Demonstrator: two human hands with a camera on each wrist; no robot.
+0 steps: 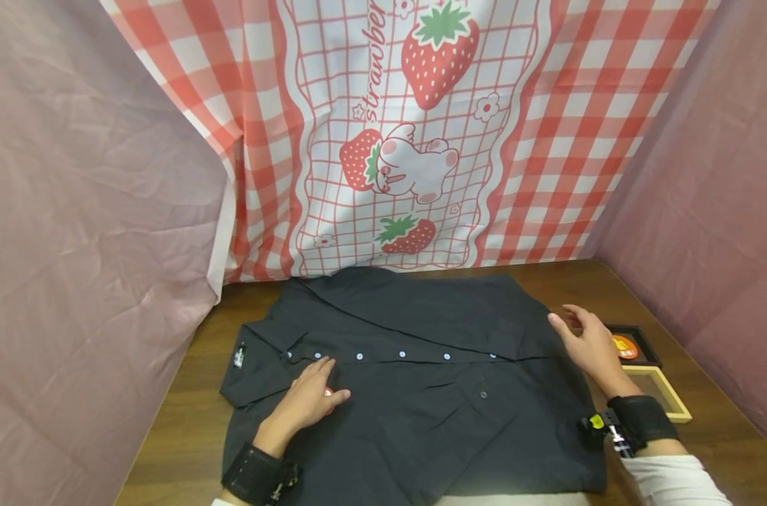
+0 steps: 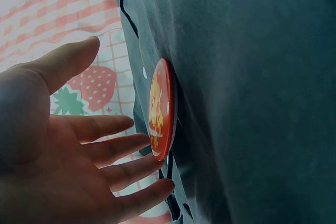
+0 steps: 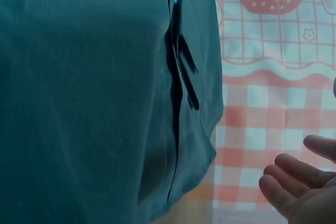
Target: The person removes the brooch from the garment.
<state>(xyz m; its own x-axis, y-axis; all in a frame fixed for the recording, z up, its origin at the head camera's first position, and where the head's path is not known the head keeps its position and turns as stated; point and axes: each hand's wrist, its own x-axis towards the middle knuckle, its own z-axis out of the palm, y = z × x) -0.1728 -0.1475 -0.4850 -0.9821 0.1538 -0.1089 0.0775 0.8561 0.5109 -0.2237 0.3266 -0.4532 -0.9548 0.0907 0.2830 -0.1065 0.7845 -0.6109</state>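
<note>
A dark button-up shirt (image 1: pixel 396 414) lies spread on the table, its collar (image 1: pixel 256 362) to the left and a row of pale buttons along its front. On it sits a round red badge with a yellow figure (image 2: pixel 164 109), mostly covered by my left hand (image 1: pixel 302 395) in the head view. The left fingers are extended beside the badge, the lower fingertips at its edge; whether they touch cannot be told. My right hand (image 1: pixel 587 346) hovers by the shirt's right edge, fingers loosely bent and holding nothing. In the right wrist view, that hand (image 3: pixel 307 190) is apart from the cloth.
Right of the shirt, a black box (image 1: pixel 650 348) holds an orange round badge (image 1: pixel 625 346). A light wooden-framed tray (image 1: pixel 677 404) stands in front of it, partly behind the right wrist. Strawberry-printed cloth (image 1: pixel 535 176) hangs at the back, with pinkish curtains (image 1: pixel 92 211) on both sides.
</note>
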